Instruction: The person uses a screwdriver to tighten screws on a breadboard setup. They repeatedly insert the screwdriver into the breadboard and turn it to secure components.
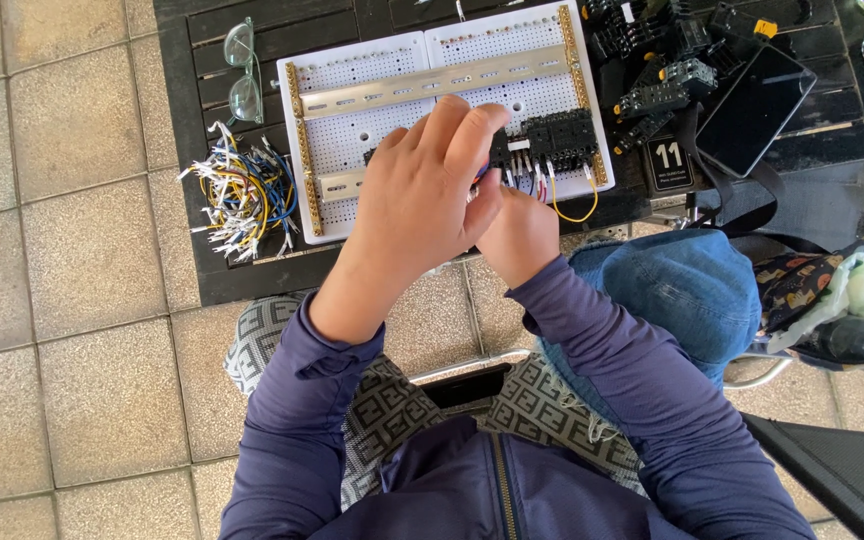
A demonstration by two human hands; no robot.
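A white perforated panel (352, 135) with metal rails and brass strips lies on a dark slatted table (207, 245). Black terminal blocks (557, 138) sit on its lower rail, with blue, white, red and yellow wires (572, 212) hanging from them. My left hand (427, 195) reaches over the panel, its fingertips pinched at the left end of the blocks; what they grip is hidden. My right hand (519, 235) lies just below the blocks, fingers curled among the wire ends, and whether it holds a wire is not visible.
A tangle of loose short wires (244, 192) lies left of the panel, clear safety glasses (243, 72) above it. Spare black blocks (657, 60), a dark tablet (755, 95) and a numbered card (668, 162) sit to the right. A blue denim bag (677, 285) rests by my knee.
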